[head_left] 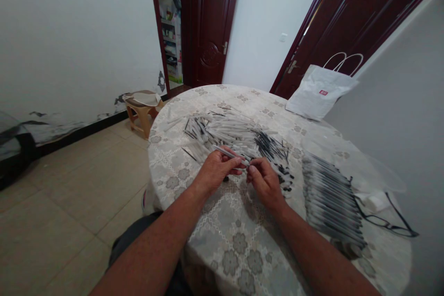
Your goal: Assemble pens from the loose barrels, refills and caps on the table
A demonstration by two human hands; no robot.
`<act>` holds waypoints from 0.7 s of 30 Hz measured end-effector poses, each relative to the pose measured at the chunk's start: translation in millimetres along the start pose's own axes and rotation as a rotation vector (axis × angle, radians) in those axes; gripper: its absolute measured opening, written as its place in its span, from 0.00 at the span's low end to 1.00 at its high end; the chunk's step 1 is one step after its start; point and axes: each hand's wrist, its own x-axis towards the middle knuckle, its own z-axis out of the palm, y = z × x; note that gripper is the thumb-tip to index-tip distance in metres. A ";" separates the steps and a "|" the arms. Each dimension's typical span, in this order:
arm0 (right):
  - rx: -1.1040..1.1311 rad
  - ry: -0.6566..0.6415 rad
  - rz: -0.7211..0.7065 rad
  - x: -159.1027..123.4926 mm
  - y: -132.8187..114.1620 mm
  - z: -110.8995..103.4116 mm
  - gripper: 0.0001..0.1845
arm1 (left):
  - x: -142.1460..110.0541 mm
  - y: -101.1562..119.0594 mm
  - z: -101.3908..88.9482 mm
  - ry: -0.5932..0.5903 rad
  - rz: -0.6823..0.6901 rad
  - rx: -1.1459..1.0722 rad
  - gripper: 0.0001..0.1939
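My left hand (217,166) is closed round a slim whitish pen (225,151), which slants down to the right. At its lower right end, the fingertips of my right hand (265,179) are pinched together on it; what small part may sit between them is hidden. Just beyond both hands spreads a loose pile of white pen barrels (231,130). A bunch of thin dark refills (265,144) lies behind my right hand. Small black pieces (287,180) are scattered right beside that hand.
Pens in a neat row (331,199) lie on the right of the round table with its patterned cloth (239,245). Beyond them are black-framed glasses (391,227). A white paper bag (317,92) stands at the back right. A stool (142,108) stands left of the table.
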 end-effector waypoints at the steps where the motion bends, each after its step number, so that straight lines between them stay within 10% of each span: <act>1: 0.000 -0.009 0.008 -0.1 0.1 0.7 0.13 | -0.2 -0.2 0.1 0.002 0.001 0.001 0.16; 21: 0.060 -0.147 0.051 -2.2 -2.1 3.1 0.23 | -1.9 1.1 -1.1 -0.026 0.000 0.053 0.15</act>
